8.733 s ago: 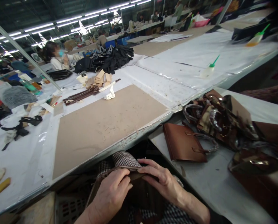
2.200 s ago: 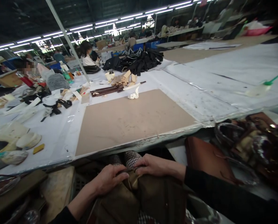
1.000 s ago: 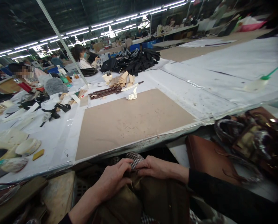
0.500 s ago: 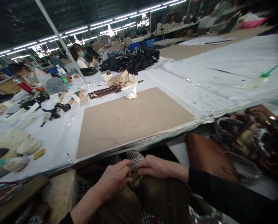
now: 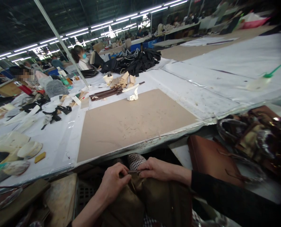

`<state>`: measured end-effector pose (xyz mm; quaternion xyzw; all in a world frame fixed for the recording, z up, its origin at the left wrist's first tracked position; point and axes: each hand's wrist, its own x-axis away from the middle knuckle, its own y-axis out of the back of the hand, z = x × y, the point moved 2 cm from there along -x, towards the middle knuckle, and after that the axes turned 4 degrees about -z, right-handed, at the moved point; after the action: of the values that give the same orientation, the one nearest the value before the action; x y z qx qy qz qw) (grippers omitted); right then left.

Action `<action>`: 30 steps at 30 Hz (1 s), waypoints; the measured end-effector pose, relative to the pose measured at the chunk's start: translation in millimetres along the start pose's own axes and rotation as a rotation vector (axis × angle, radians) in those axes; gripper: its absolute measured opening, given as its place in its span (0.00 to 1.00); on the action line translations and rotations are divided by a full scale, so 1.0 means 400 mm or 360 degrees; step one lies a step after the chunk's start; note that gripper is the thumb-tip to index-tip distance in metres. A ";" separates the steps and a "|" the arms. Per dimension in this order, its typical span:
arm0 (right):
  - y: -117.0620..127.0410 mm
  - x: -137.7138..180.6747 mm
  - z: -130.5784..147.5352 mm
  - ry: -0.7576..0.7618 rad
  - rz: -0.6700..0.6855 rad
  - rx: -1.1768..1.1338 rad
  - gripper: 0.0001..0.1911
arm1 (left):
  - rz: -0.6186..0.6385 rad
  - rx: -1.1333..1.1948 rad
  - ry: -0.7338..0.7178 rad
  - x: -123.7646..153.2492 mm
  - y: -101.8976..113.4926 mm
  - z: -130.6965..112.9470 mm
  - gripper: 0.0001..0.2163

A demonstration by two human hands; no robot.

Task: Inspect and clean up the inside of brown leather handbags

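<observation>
A dark brown leather bag [image 5: 154,201] lies on my lap, below the near edge of the work table [image 5: 60,138]. My left hand [image 5: 113,184] is closed, its fingers curled and pinching the bag's top edge. My right hand [image 5: 154,168] is also closed on that same top edge, just to the right, fingertips almost meeting those of the left. A checked trouser knee [image 5: 134,160] shows just beyond the hands.
A tan cardboard mat [image 5: 133,121] covers the table in front. A brown handbag [image 5: 211,159] and several plastic-wrapped bags [image 5: 254,138] lie on a lower surface at right. Leather strips [image 5: 107,92], a white rag [image 5: 133,96], a black fabric pile [image 5: 133,61] and a glue bottle [image 5: 260,82] lie farther off. Other people work at back left.
The view swung left and pulled back over the longer span. In the last second my left fingers curled tighter onto the bag's top edge; the right hand stayed put.
</observation>
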<state>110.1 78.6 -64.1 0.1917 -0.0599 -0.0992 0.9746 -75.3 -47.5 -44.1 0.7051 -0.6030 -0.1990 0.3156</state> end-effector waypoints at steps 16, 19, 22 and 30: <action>0.033 0.008 -0.020 0.0020 0.0082 0.0265 0.17 | 0.0121 0.0138 0.0072 -0.030 -0.017 0.007 0.14; 0.037 -0.005 -0.005 -0.0062 0.0061 0.0415 0.18 | 0.0117 0.0132 0.0038 -0.029 -0.018 0.000 0.13; 0.009 -0.036 0.019 -0.0166 -0.0022 0.0520 0.14 | 0.0164 0.0151 0.0032 -0.032 -0.018 0.000 0.12; -0.052 -0.066 0.000 -0.0228 -0.0156 0.0422 0.11 | 0.0406 0.0225 0.0120 -0.009 0.009 0.058 0.09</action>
<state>81.0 65.7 -74.3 0.3138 -0.1322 -0.1513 0.9280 -94.0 -49.0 -58.8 0.6503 -0.6878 -0.0877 0.3104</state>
